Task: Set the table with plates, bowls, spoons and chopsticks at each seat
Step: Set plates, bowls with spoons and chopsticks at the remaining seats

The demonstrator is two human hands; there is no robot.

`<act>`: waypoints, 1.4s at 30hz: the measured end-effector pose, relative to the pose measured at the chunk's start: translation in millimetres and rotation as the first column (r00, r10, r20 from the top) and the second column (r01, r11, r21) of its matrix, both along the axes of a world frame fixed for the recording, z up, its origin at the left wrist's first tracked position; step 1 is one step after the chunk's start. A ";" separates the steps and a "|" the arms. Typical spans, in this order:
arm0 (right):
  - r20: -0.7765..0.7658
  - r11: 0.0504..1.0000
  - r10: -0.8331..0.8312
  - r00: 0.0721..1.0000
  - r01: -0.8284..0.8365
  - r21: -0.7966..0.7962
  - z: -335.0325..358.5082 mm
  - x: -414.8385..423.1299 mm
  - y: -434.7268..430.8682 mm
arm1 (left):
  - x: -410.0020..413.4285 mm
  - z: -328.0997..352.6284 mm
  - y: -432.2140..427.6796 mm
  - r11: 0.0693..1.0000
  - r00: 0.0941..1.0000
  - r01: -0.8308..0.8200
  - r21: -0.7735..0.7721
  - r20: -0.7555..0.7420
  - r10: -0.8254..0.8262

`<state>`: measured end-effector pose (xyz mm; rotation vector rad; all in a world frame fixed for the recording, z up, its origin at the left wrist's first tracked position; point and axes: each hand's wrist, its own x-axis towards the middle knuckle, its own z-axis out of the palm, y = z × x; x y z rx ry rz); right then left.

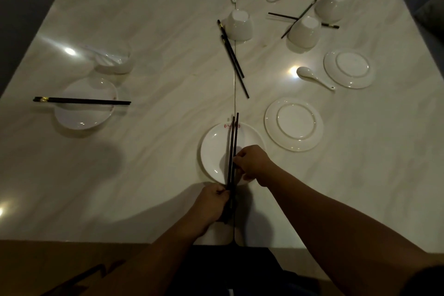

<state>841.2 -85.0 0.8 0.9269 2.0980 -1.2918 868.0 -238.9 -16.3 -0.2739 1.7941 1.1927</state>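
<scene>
Dim light falls on a pale marble table [168, 31]. Both hands pinch one pair of black chopsticks [233, 142] over the near plate [211, 151]: left hand [212, 202] at the butt ends, right hand [252, 163] mid-length. They seem to be aligning the pair; laying it level across the plate likely follows.

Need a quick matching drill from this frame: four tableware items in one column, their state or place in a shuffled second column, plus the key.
Items
1. pair of chopsticks over the nearest plate
2. centre bowl
3. spoon on the right
4. left plate

States
A. upside down on the table
B. has chopsticks laid across it
C. held by both hands, left hand and right hand
D. lying beside an overturned plate

Pairs: 1-C, 2-A, 3-D, 4-B
</scene>
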 end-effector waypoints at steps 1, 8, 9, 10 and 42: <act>0.005 1.000 0.001 1.000 -0.001 -0.007 0.2 0.1 -0.1 | -0.7 0.1 0.5 1.000 1.000 -0.007 0.003 -0.007 0.007; 0.017 0.997 -0.041 0.999 0.042 -0.071 3.2 1.3 -0.2 | -4.8 1.3 0.9 0.994 0.994 -0.095 0.062 0.056 0.092; 0.024 0.997 -0.034 0.999 0.036 -0.072 3.6 1.3 0.0 | -5.0 2.4 0.7 0.993 0.992 -0.101 0.064 0.078 0.096; 0.029 0.997 -0.026 0.999 0.029 -0.075 3.5 1.4 0.2 | -5.3 3.2 0.5 0.992 0.989 -0.109 0.066 0.103 0.102; -0.248 0.927 0.156 0.956 -0.056 0.371 33.7 -48.1 106.3 | -178.5 39.4 41.7 0.866 0.615 0.389 -0.314 -0.611 -0.498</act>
